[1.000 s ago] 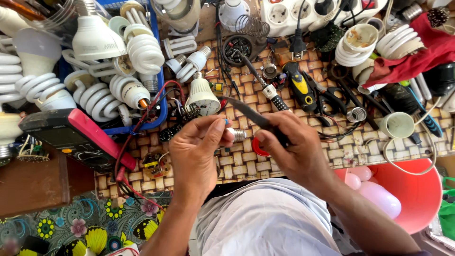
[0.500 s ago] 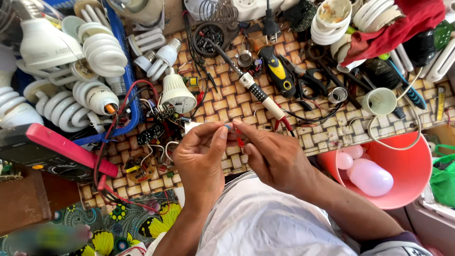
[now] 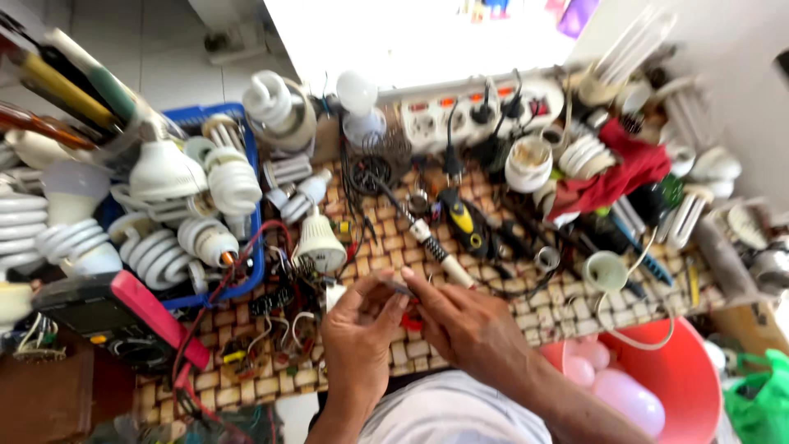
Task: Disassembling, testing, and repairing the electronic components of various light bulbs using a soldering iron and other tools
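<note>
Woven cane covers the surface [image 3: 575,308], and both hands meet over its near edge. The left hand [image 3: 355,345] is curled, thumb and fingers pinched together on one end of a small, thin dark part [image 3: 396,287]; what the part is cannot be told, since it is blurred. The right hand [image 3: 470,325] closes from the other side, its fingertips pressed to the same part, with something small and red [image 3: 412,321] showing between the two palms. Just beyond the fingers lies a soldering iron [image 3: 436,247] with a pale handle, next to a yellow-and-black tool [image 3: 464,224]. A white bulb base [image 3: 319,242] stands near the left hand, beside a blue basket [image 3: 255,247] heaped with spiral lamps. A red tub [image 3: 686,374] holding pale bulbs sits by the right forearm.
</note>
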